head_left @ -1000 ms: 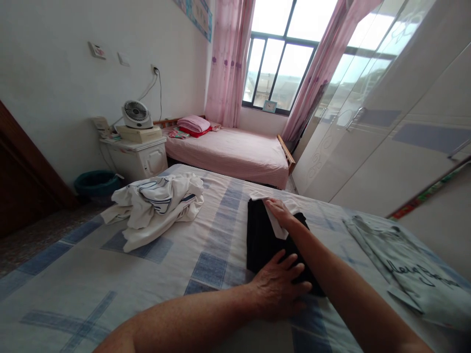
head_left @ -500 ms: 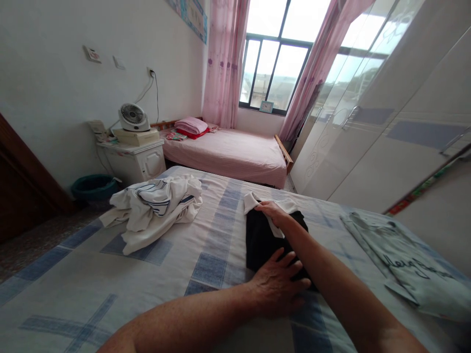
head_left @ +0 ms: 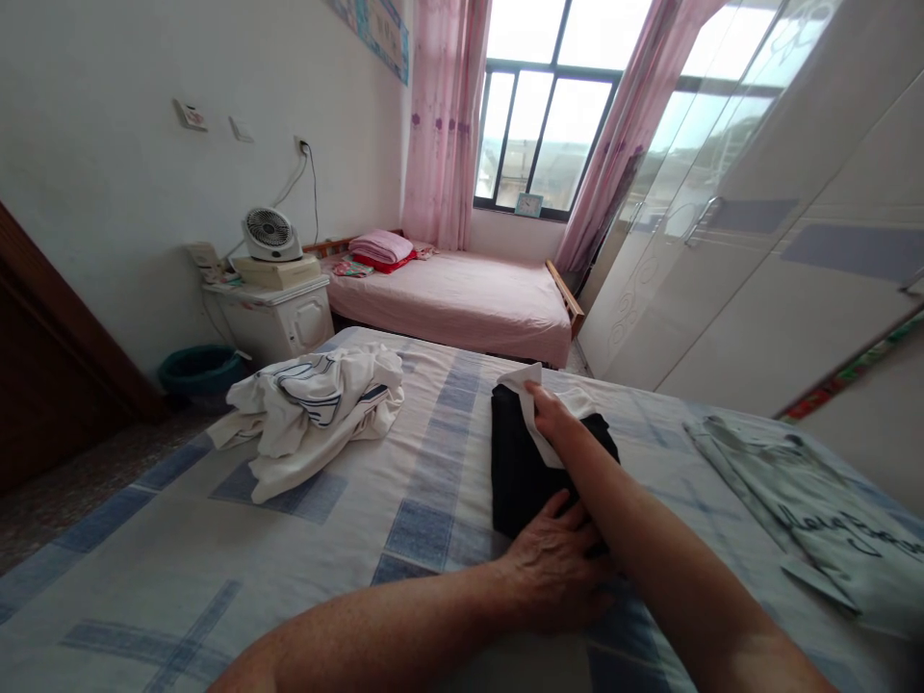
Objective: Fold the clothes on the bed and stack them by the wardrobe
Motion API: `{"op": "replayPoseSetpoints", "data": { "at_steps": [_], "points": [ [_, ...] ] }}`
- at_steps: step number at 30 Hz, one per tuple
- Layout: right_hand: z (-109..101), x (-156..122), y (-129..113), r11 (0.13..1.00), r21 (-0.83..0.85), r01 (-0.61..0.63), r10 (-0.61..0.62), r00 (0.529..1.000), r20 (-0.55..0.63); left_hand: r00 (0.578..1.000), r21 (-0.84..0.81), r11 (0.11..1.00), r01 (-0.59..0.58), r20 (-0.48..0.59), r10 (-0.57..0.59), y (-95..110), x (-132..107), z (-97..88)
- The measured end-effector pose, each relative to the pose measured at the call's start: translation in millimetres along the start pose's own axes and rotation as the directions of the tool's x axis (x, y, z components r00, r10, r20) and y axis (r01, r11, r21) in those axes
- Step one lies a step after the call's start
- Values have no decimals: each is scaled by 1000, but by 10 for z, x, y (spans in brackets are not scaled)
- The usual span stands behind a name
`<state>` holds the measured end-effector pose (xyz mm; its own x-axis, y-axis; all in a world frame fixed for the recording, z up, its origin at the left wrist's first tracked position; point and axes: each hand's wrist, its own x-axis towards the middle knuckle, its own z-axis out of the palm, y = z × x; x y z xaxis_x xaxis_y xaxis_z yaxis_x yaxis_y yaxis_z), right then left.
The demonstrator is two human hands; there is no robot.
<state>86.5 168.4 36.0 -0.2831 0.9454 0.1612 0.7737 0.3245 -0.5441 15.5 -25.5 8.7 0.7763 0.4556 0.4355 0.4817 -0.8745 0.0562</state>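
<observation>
A folded black shirt (head_left: 521, 481) with a white collar (head_left: 521, 377) lies on the bed in front of me. My right hand (head_left: 551, 414) pinches the collar's edge between thumb and fingers, and the collar's left side stands up a little from the fabric. Nearer to me, my left hand (head_left: 555, 563) rests palm down with fingers spread, its fingertips on the shirt's lower end. My right forearm crosses above it and covers part of the shirt's right side.
A crumpled white garment (head_left: 318, 404) with dark stripes lies on the patterned bedsheet (head_left: 303, 577) to the left. On the right is a flat pale green shirt (head_left: 823, 510) with dark lettering. Beyond stand a pink bed (head_left: 462, 298), a nightstand (head_left: 285, 318) and a wardrobe (head_left: 729, 289).
My right hand has lifted the collar's left part, which now stands higher and more upright. My left hand stays on the shirt's lower end. The view has shifted slightly.
</observation>
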Motion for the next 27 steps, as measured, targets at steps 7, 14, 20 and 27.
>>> {"op": "replayPoseSetpoints", "data": {
  "at_steps": [7,14,20,27],
  "points": [
    [32,-18,-80,970,165,-177,179,984,6,1000,-23,1000,2,31,-1,6,8,-14],
    [-18,12,-146,953,43,-299,302,949,-90,998,-15,1000,25,51,-25,12,8,8],
    [-55,4,-119,926,-130,-354,328,927,-182,999,-31,999,22,41,-21,9,1,-8],
    [-131,-90,-84,962,-173,-212,191,973,-128,999,-39,999,26,32,-25,17,4,-23]
  ]
}}
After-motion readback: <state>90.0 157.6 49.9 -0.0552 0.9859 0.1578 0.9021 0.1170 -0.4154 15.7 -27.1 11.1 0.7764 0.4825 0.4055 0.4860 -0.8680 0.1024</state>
